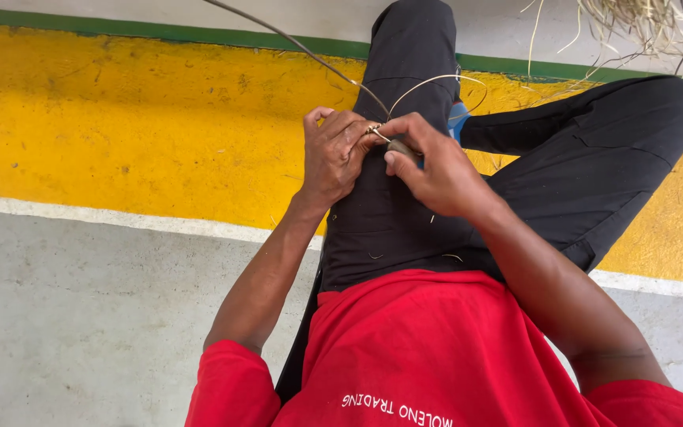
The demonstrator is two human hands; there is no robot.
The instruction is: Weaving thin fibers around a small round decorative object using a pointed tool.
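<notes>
Floor (81, 316) is bare grey concrete in the near part, w/ a broad yellow painted band (120, 119) beyond it, edged by a white line on the near side & a thin green stripe on the far side. The person sits on it, legs in black trousers (594, 174) bent & spread, one knee up toward top centre, the other out to the right. Red shirt (436, 356) fills the bottom of the view, white print on it upside down.

Pile of pale dry straw-like fibres (642, 24) lies top right, well apart from the hands, loose strands trailing down over the trouser knee.

Both hands meet over the lap, approx. mid-frame, touching each other. Left hand (332, 154) is curled, knuckles toward camera, fingers bunched together & thumb side pressed in toward the right hand. Right hand (436, 170) has thumb & forefinger pinched shut; thumb lies flat along the lower side, other fingers folded under.

Small woven knot (375, 129) of pale fibre sits right at the pinch, between the fingertips of both hands, mostly hidden by them. From it a long thin strand (294, 43) runs up & left out of frame, stiff & slightly bowed. A second pale strand (436, 79) arcs up & right in a loop over the trousers. Small blue thing (458, 119) shows just behind the right hand; can't tell what it is.
</notes>
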